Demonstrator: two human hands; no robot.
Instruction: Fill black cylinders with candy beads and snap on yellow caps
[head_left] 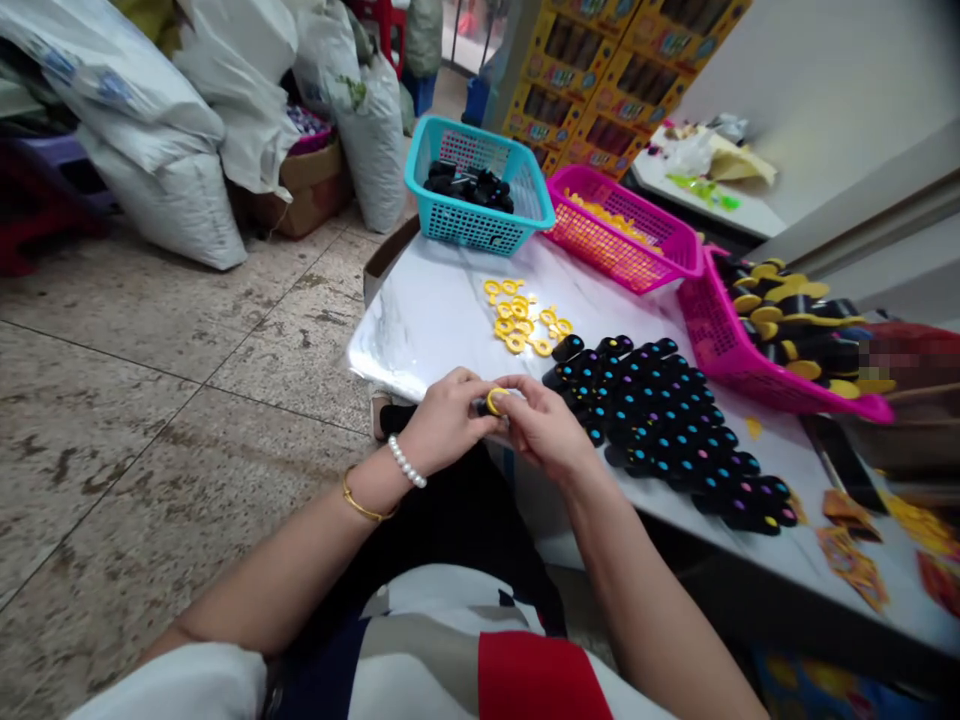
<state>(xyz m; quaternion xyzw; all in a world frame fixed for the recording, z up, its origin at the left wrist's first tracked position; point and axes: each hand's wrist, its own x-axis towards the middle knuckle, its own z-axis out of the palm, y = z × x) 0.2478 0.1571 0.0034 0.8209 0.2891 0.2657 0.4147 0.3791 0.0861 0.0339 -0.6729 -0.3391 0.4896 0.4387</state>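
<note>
My left hand (448,418) and my right hand (544,428) meet at the near edge of the white table (431,320). Both are closed, pinching a small black piece with a yellow ring (496,400) on its end between the fingertips. A loose heap of yellow rings (523,320) lies on the table just beyond my hands. To the right of my right hand lie rows of black pieces with coloured dots (660,425), packed side by side.
A teal basket (480,185) with black parts stands at the table's far edge, a pink basket (622,235) with yellow parts beside it. Another pink basket (750,340) of black-and-yellow pieces sits at right. White sacks (172,130) and yellow printed cartons (600,70) stand on the tiled floor.
</note>
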